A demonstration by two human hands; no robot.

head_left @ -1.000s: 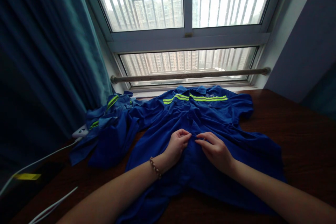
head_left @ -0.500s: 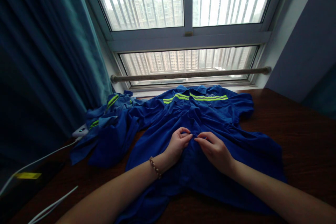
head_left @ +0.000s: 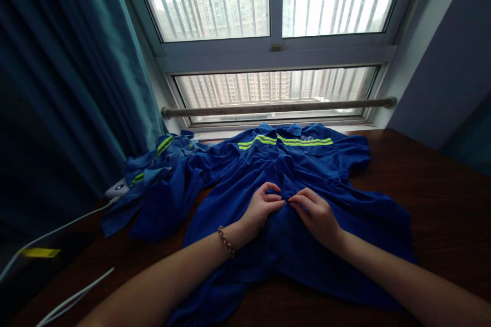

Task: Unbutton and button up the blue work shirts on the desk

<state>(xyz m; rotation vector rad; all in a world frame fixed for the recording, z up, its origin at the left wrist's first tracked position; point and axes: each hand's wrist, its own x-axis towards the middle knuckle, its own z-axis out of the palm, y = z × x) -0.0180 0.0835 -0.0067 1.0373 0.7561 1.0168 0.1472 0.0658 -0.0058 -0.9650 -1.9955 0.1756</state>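
I had the fingers (head_left: 275,206) of the left hand (head_left: 258,210) bent round the front edge of a blue shirt (head_left: 345,225), the thumb below and the forefinger arched a little above it, cloth held between. The right hand (head_left: 318,217) was closed tighter, thumb and forefinger pinched together on the same edge. The two sets of fingertips were just beside each other at the middle of the shirt front; what small part sat between them was too dim for me to make out.

The shirt lay spread under both hands on the dark worktop (head_left: 448,199), its collar (head_left: 293,130) at the far end by the window and its hem toward me, partly under the left forearm. Yellow-green reflective bands (head_left: 305,142) crossed its chest. A braided bracelet (head_left: 226,241) circled the left wrist.

On the left, a crumpled blue garment (head_left: 163,209) with similar bands lay against the shirt; I could not tell exactly where one ended. A white device (head_left: 118,189) touched its outer edge, with a pale cable (head_left: 74,224) running off to the left, past a yellow strip (head_left: 40,253). Loose white cords (head_left: 79,297) lay nearer me.

Beyond the worktop I saw a horizontal rail (head_left: 276,109) across a window (head_left: 210,20) with bars outside, and a blue curtain (head_left: 76,76) hung at its left.
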